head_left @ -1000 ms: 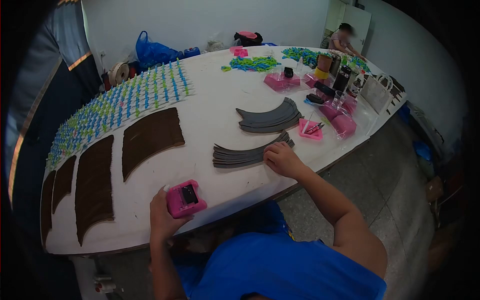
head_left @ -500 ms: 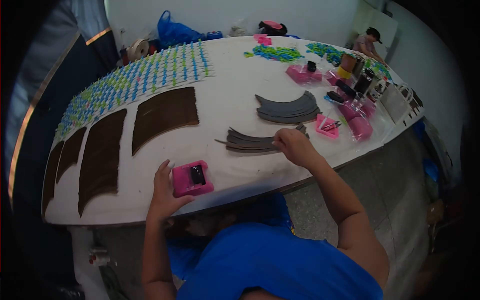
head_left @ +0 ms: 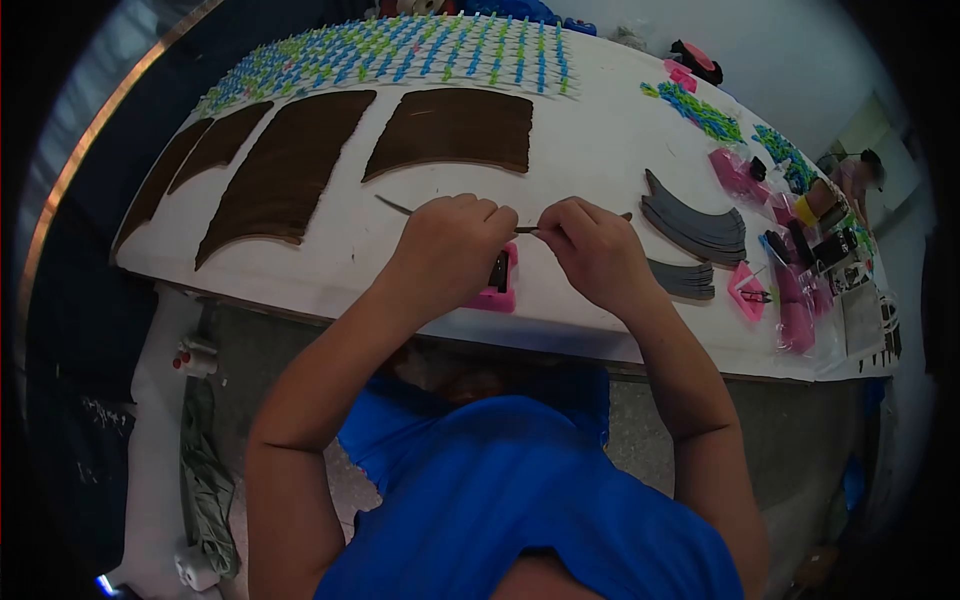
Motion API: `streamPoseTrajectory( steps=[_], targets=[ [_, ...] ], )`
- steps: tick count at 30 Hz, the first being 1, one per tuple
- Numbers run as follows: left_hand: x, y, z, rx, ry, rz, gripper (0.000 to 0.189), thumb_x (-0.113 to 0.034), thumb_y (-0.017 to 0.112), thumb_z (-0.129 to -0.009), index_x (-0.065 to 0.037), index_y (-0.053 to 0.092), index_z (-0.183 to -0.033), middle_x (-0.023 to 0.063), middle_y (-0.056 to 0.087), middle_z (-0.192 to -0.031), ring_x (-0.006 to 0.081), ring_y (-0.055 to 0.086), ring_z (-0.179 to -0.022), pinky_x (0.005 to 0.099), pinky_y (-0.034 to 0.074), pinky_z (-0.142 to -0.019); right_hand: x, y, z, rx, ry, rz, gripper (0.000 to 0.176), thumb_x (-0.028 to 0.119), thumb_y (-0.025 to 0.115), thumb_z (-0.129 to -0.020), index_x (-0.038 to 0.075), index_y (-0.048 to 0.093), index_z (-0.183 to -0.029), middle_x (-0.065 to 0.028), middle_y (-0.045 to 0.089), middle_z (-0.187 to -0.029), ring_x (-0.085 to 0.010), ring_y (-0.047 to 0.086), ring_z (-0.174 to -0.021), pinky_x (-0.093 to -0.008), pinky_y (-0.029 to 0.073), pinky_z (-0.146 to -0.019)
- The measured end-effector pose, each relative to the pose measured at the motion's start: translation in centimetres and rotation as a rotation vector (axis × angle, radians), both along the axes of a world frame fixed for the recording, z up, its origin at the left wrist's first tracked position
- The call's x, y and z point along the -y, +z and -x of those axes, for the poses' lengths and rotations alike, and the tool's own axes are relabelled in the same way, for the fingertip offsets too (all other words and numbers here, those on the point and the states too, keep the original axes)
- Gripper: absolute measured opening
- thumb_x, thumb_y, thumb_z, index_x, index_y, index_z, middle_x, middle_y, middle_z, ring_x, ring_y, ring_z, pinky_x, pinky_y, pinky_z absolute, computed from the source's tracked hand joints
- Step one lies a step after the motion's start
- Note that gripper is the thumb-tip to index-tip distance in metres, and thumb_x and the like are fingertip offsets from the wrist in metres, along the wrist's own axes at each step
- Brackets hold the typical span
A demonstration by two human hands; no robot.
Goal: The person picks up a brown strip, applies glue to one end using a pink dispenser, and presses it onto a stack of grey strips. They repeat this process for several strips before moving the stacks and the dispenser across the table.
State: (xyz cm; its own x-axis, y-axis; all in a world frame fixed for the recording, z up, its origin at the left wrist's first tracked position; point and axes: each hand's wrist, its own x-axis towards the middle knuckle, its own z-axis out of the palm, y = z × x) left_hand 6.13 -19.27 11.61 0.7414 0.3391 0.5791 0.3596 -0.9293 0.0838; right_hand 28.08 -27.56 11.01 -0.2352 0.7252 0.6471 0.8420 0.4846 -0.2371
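A thin, dark, slightly curved strip (head_left: 527,230) is stretched between my two hands above the table's front part. My left hand (head_left: 455,245) is closed on it, with one tapered end poking out to the left. My right hand (head_left: 595,250) pinches the strip further right, and the other end shows past the knuckles. Below and partly behind my left hand sits a pink block (head_left: 511,290) with a black piece set in it. Right of my right hand lie two stacks of similar grey curved strips, a nearer stack (head_left: 685,280) and a farther stack (head_left: 695,230).
Dark brown curved sheets (head_left: 455,130) lie across the left and middle of the white table (head_left: 600,150). Rows of blue and green clips (head_left: 450,50) stand behind them. At right are a pink tray (head_left: 745,290) with tools, wrapped pink blocks (head_left: 797,325) and a person (head_left: 858,185).
My right hand has come away from the nearer stack with a strip. My left hand has left the pink block's side and now grips the strip too. The view has turned right.
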Motion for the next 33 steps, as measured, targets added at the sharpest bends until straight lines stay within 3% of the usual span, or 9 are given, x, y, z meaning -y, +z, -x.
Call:
streamPoseTrajectory(
  steps=[2,9,15,18,24,33],
  targets=[
    [-0.8,-0.1,1.2,0.004,0.006,-0.045,0.007,-0.007,0.070,-0.084,-0.006,0.065,-0.088,0.0103,0.067,-0.079,0.0317,0.070,-0.079,0.0458,0.056,-0.069,0.0,-0.3,-0.4,-0.019,-0.018,0.082,0.013,0.006,0.077,-0.094,0.003,0.067,-0.101,-0.0112,0.070,-0.092,-0.0303,0.071,-0.079,-0.0390,0.056,-0.070],
    [-3.6,-0.9,5.1,-0.097,0.071,0.020,0.008,-0.010,0.072,-0.091,-0.006,0.065,-0.093,0.0110,0.067,-0.082,0.0330,0.070,-0.079,0.0458,0.055,-0.067,0.5,-1.3,-2.9,-0.142,-0.038,0.248,0.011,0.008,0.075,-0.098,0.002,0.069,-0.105,-0.0124,0.070,-0.094,-0.0322,0.071,-0.081,-0.0397,0.058,-0.074],
    [-3.3,-1.7,2.8,-0.058,-0.049,0.003,0.008,-0.010,0.072,-0.089,-0.005,0.067,-0.094,0.0106,0.067,-0.084,0.0329,0.070,-0.079,0.0454,0.056,-0.067,-1.2,-1.9,-0.5,-0.135,0.026,0.285,0.007,0.008,0.075,-0.097,0.003,0.071,-0.098,-0.0107,0.071,-0.095,-0.0309,0.071,-0.081,-0.0397,0.058,-0.072],
    [-3.4,-1.2,2.7,-0.087,-0.051,-0.030,0.005,-0.006,0.070,-0.083,-0.004,0.067,-0.087,0.0118,0.068,-0.084,0.0341,0.072,-0.079,0.0447,0.058,-0.067,-2.0,-2.5,0.0,-0.094,0.088,0.242,0.006,0.008,0.076,-0.096,0.004,0.073,-0.100,-0.0101,0.071,-0.092,-0.0300,0.070,-0.080,-0.0399,0.058,-0.072],
    [-4.3,0.2,3.3,-0.151,-0.111,-0.100,0.005,-0.005,0.071,-0.084,-0.006,0.071,-0.089,0.0099,0.067,-0.083,0.0315,0.069,-0.082,0.0440,0.056,-0.073,-3.0,-3.4,0.7,-0.111,0.166,0.340,0.011,0.006,0.077,-0.094,0.005,0.075,-0.105,-0.0113,0.073,-0.093,-0.0300,0.072,-0.082,-0.0399,0.060,-0.073],
    [-4.5,1.7,2.9,-0.302,-0.109,-0.203,0.008,-0.003,0.076,-0.079,-0.008,0.078,-0.085,0.0047,0.069,-0.082,0.0237,0.068,-0.095,0.0390,0.055,-0.091,-4.3,-4.7,1.4,-0.127,0.233,0.386,0.020,0.000,0.073,-0.090,0.004,0.074,-0.109,-0.0124,0.074,-0.094,-0.0312,0.073,-0.083,-0.0402,0.060,-0.074]
  ],
)
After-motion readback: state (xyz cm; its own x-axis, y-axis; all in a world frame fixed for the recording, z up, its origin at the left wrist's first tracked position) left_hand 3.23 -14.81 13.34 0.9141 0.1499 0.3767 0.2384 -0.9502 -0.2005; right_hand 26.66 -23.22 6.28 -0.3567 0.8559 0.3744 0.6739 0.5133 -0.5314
